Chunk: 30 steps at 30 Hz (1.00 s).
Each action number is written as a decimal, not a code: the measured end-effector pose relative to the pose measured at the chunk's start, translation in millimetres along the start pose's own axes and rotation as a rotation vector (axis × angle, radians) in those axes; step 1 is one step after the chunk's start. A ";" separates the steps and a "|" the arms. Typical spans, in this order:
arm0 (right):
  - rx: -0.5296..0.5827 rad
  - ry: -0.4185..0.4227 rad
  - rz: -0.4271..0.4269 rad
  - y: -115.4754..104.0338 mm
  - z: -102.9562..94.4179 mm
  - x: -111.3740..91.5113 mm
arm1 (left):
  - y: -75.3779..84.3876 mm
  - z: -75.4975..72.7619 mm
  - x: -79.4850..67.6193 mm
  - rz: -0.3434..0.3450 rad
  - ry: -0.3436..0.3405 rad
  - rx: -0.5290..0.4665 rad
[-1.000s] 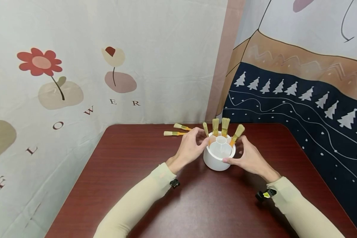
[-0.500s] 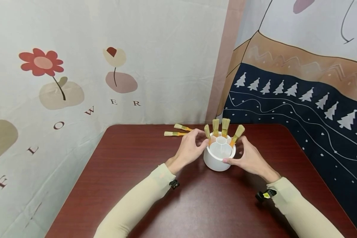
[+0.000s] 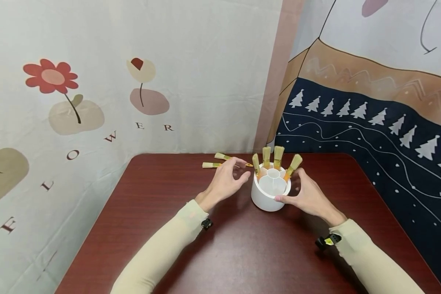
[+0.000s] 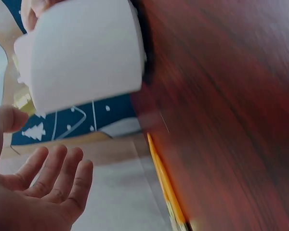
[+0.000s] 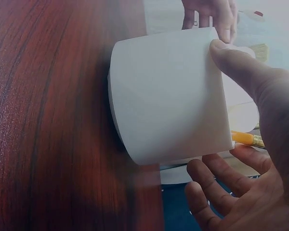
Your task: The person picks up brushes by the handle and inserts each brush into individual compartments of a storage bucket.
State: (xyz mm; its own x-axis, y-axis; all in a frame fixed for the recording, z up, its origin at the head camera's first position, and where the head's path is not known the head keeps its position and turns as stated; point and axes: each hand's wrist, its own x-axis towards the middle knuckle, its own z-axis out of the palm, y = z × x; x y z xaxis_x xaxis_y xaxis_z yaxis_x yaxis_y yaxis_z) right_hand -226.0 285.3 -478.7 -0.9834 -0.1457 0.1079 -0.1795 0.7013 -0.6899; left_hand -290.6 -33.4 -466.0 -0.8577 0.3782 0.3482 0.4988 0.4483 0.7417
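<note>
In the head view a white round pen holder (image 3: 266, 201) with inner dividers stands on the table. Several flat paintbrushes with pale bristles (image 3: 278, 153) and orange handles stand bristles-up in its rear and side compartments. My right hand (image 3: 310, 197) holds the holder's right side, thumb on the near rim and fingers round the far side; the right wrist view shows the same grip on the holder (image 5: 168, 101). My left hand (image 3: 226, 179) hovers just left of the holder, fingers parted and nothing in it, as the left wrist view of the hand (image 4: 53, 187) confirms.
Two more paintbrushes (image 3: 211, 165) lie on the table behind my left hand, bristles pointing left. The dark red wooden table (image 3: 242, 253) reaches back to a printed cloth backdrop (image 3: 206, 81). Black straps with small cameras (image 3: 207, 223) sit at both wrists.
The leftmost brush in the holder has turned to show more of its bristles. My left hand has let go of it and drawn back left. My right hand stays on the holder.
</note>
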 end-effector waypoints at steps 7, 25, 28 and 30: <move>-0.008 0.002 -0.001 -1.6 0.2 -0.6 | -25.7 -19.7 1.9 -0.021 0.005 0.127; -0.018 0.002 0.029 -4.2 0.7 -2.5 | -71.9 -40.2 5.8 -0.140 -0.099 0.418; -0.017 0.004 0.031 -4.9 1.2 -2.9 | -76.1 -41.2 7.1 -0.165 -0.136 0.476; -0.015 0.006 0.031 -5.2 1.4 -3.1 | -79.1 -41.5 8.9 -0.182 -0.158 0.506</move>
State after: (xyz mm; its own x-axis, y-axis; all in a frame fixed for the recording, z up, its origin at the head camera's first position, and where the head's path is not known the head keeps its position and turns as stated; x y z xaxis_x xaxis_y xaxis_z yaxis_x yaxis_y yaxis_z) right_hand -222.0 281.2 -476.5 -0.9887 -0.1194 0.0906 -0.1489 0.7161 -0.6819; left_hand -342.8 -99.1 -497.8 -0.9258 0.3580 0.1215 0.3757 0.8356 0.4009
